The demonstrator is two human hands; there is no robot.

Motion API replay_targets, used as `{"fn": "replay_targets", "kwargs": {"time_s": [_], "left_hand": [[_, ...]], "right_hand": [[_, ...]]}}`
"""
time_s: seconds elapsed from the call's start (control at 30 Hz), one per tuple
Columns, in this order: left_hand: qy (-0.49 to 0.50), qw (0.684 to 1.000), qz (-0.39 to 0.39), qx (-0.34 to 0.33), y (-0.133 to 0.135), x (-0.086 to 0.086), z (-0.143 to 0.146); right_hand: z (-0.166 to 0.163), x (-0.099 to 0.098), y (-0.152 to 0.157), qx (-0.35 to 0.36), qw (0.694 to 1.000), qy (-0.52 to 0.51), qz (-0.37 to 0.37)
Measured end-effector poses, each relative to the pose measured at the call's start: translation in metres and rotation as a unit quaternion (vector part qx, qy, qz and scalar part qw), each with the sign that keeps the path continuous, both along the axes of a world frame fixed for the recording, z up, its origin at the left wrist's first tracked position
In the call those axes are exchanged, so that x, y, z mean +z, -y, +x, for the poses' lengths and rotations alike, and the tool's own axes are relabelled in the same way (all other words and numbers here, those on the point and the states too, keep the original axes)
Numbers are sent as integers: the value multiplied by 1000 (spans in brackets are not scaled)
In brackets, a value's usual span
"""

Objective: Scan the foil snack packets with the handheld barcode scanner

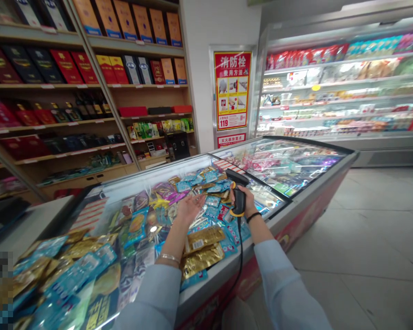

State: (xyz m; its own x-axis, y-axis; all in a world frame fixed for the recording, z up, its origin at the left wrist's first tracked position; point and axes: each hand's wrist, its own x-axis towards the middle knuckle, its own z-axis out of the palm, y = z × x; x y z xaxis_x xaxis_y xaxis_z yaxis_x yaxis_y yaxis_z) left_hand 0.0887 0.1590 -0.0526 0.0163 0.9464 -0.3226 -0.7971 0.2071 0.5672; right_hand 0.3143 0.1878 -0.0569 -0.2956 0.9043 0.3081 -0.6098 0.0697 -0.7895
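My right hand (245, 200) is closed round the grip of a black barcode scanner (237, 189) with a yellow band; its cable hangs down over the freezer's front edge. The scanner's head points over the packets in the open chest freezer (296, 206). My left hand (190, 207) hovers palm up above the packets with its fingers stretched out and nothing in it. Below both hands lie several blue packets (213, 201) and gold packets (203, 237) of frozen goods.
The freezer's right half is under sliding glass lids (289, 160). Wooden shelves (89, 87) of boxed bottles stand behind on the left. A lit refrigerated display (344, 87) runs along the right wall. A red fire-hydrant sign (231, 90) hangs on the pillar. Tiled floor (371, 238) lies to the right.
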Motion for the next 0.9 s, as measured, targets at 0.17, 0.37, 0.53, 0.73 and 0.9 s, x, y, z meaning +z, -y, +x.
{"fn": "replay_targets", "kwargs": {"time_s": [0.17,0.37,0.53,0.73,0.9], "left_hand": [[11,999,9,31,-2,0,1],[-4,1000,19,24,0,1,-6],[-14,1000,13,-2,0,0,-5],[-16,999,44,-20,-6,-3,-4],[-31,997,54,-51,-9,0,-3]], "right_hand": [[0,0,-1,-4,1000,9,1],[0,0,-1,0,1000,5,5],[0,-1,1,-7,1000,0,-6],[-1,-4,-2,-4,1000,0,-15],[-2,-4,-3,-3,1000,6,-15]]}}
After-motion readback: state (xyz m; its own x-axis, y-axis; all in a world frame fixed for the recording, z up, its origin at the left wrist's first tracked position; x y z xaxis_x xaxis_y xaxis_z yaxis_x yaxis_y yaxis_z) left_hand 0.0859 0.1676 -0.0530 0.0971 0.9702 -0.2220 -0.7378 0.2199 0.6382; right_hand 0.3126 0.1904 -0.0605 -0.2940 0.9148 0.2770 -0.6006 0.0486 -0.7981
